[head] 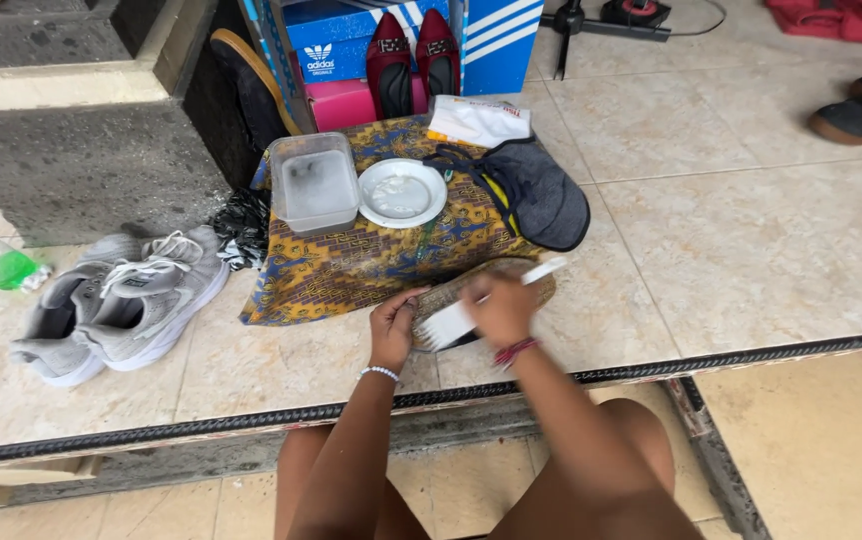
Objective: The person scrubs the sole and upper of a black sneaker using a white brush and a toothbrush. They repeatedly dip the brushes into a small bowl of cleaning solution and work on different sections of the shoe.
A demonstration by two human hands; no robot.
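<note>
Head view looks down on my two hands at the near edge of a tiled floor step. My left hand [392, 325] grips the near end of a brown woven sandal [496, 290], fingers curled over its rim, pinning it down. My right hand [501, 308] is closed around the handle of a white brush [456, 322], whose bristle head rests on the sandal's upper face just beside my left hand; its handle sticks out past my right hand, away from me. The sandal lies partly on a yellow and blue batik cloth [351, 265] spread just beyond both hands. Farther along that cloth sit a clear plastic tub [313, 184] and, touching it on the right, a white round lid [401, 193]. Beyond my right hand lies a dark grey cap [541, 195], with a white plastic bag [479, 120] behind it. A pair of grey sneakers [116, 305] rests well to the left of my left hand. A pair of dark red flats [413, 60] stands far beyond the cloth against blue shoeboxes [496, 45].
</note>
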